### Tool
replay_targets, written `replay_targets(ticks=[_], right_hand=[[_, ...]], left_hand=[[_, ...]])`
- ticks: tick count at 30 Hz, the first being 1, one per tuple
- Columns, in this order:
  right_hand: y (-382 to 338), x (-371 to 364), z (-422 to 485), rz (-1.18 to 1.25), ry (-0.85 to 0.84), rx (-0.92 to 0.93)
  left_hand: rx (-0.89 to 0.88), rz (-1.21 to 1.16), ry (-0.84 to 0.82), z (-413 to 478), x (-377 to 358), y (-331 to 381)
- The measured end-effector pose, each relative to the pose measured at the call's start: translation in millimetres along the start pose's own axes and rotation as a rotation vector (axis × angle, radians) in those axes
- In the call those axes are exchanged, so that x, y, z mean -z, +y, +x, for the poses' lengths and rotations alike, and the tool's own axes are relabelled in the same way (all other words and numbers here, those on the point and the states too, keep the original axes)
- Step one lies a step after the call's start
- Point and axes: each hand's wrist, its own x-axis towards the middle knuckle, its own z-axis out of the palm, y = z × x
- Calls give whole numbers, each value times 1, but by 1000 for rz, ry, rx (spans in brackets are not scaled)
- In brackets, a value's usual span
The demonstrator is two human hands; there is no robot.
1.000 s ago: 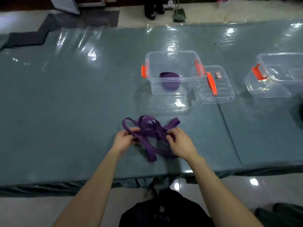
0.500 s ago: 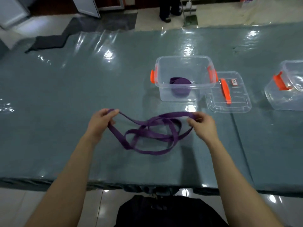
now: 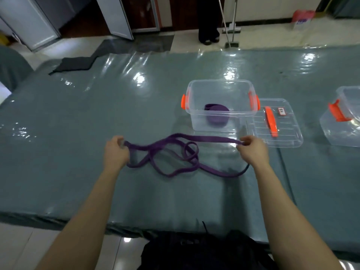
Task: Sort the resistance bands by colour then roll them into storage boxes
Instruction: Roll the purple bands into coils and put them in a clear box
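Band: purple, limp, light, tangled in loops.
Left hand: fingers pinching one end.
Right hand: pinching the other.
Hold: ends; stretchy, likely springs back.

The room is a bit dim and looks blue-green, and bright white spots of light shine off the shiny tabletop, mostly along its far side and near the clear box. Soft dark shadows lie under the purple band and the hands. The picture is a little fuzzy, and straight lines bend at the edges.
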Motion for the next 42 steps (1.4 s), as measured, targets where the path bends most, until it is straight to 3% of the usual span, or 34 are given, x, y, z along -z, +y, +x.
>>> replay_targets(ticks=[3, 5, 7, 10, 12, 15, 17, 20, 23, 25, 27, 28, 32, 34, 37, 39, 42], right_hand=[[24, -9, -8, -201, 1, -130], [30, -16, -24, -295, 106, -16], [29, -28, -38, -278, 149, 182], [24, -59, -57, -276, -143, 307], [33, -81, -64, -427, -308, 348], [50, -99, -60, -515, -229, 408], [49, -99, -53, -522, -178, 377], [35, -100, -51, -560, -169, 299], [25, -112, -57, -473, -149, 311], [18, -123, -64, -423, -158, 358], [11, -132, -71, -448, -248, 414], [9, -137, -73, -492, -283, 442], [17, -146, -70, -564, -207, 442], [22, -144, -67, -588, -184, 464], [18, -130, -64, -574, -253, 423], [5, -108, -63, -451, -267, 390], [-30, -60, -58, -212, -108, 412]], left_hand=[[-129, 96, -200, -44, -48, 5], [-249, 184, -351, -67, -78, 3], [-416, 367, -400, -82, -106, 0], [-564, 497, -371, -100, -126, 2], [-607, 460, -363, -104, -125, 0], [-642, 499, -418, -103, -114, -17], [-618, 438, -418, -103, -102, -28], [-345, -30, -443, -109, -74, -27], [-96, -310, -215, -102, -58, -38], [12, -373, -41, -87, -53, -57], [11, -263, -6, -78, -50, -72], [-60, -165, -30, -78, -51, -75], [-655, 343, -238, -94, -76, -58], [-732, 482, -359, -99, -91, -49], [-588, 153, -427, -98, -87, -36], [-444, -145, -342, -85, -62, -13], [-290, -561, -226, -51, 3, 41]])
